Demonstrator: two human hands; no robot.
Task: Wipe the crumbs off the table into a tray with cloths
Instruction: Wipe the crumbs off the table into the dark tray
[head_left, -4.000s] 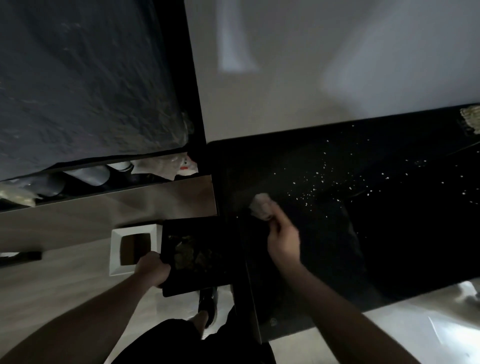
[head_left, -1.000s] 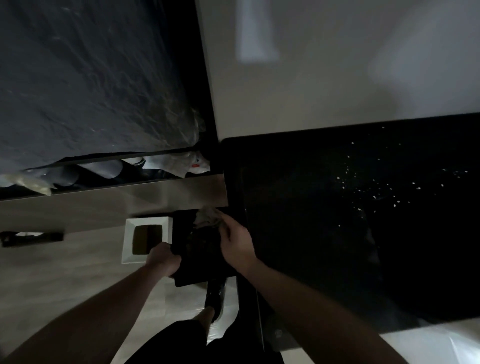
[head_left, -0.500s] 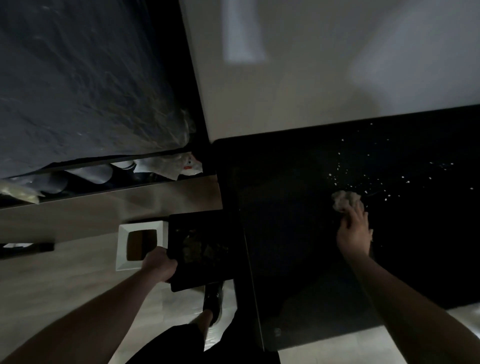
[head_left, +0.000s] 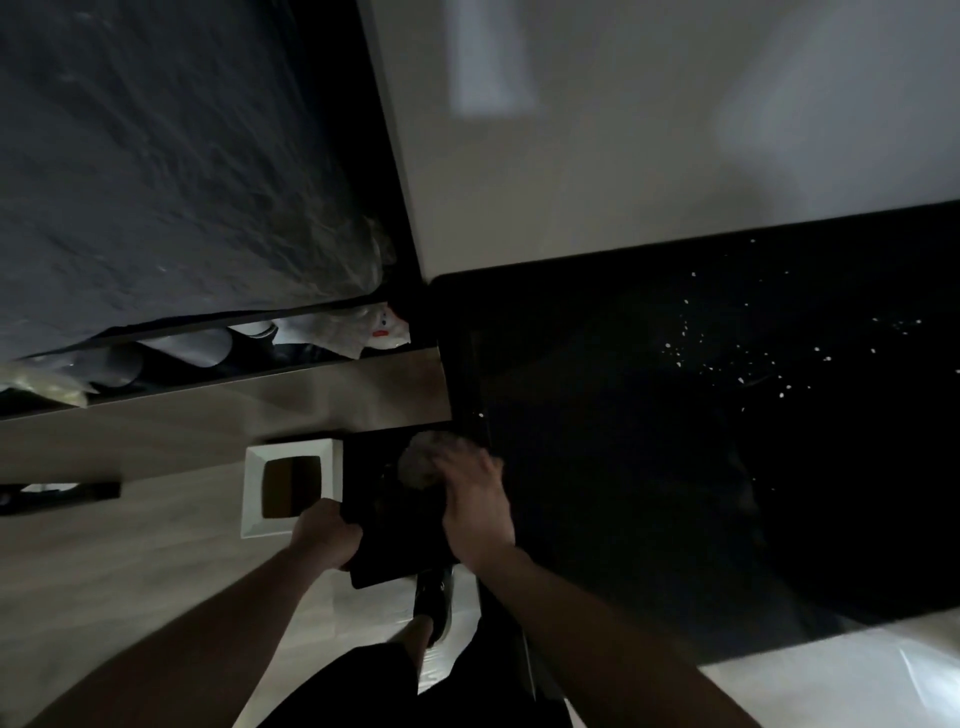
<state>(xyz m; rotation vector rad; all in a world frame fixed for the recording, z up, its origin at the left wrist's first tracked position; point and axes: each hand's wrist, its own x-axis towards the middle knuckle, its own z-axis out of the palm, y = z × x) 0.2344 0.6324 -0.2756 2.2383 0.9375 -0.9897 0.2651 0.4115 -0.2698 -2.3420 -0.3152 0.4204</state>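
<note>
Holding a cloth (head_left: 427, 460) over the tray (head_left: 390, 564), the right hand (head_left: 475, 506) hovers.

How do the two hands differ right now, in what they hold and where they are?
The left hand grips the dark tray's near-left corner, off the table; the right hand holds the crumpled cloth above that tray, at the black table's left edge. Both are curled round something.

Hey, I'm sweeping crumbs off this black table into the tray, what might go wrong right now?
The tray is held beside the table edge by the left hand alone, so it may tip and spill. The right hand with the cloth is blurred over the tray; a fast sweep could flick crumbs past it. Many crumbs remain far right.
</note>
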